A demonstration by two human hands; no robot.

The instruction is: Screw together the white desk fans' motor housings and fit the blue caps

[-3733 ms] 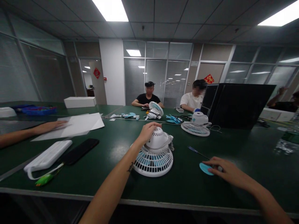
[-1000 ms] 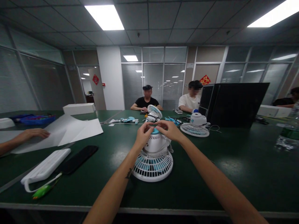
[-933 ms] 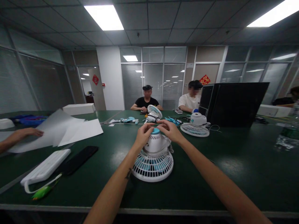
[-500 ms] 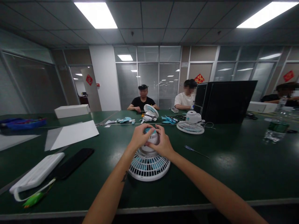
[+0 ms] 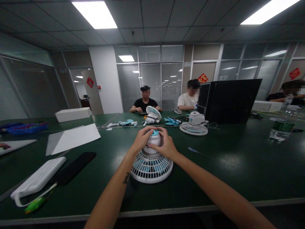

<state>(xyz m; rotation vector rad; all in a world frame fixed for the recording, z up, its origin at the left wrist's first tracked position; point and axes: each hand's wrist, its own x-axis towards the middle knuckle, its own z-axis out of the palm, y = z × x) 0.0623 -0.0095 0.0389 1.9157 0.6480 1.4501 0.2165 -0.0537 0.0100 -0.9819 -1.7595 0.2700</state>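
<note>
A white fan with light-blue blades lies grille-down on the green table in front of me, its rounded motor housing pointing up. My left hand is wrapped round the left side of the housing, thumb by the light-blue piece on top. From the right, my right hand grips the same housing, with the thumb across its front. The fingertips of both hands come close together behind the top. Part of the housing is hidden by my fingers.
To the right lies a screwdriver; behind it are a second fan and a black computer case. A water bottle stands far right. At left are a power strip, a phone and paper. Co-workers sit opposite.
My hands stay round the housing; the left thumb and fingers have shifted slightly, and more of the light-blue top shows. Another person's hand has appeared at the far left edge.
</note>
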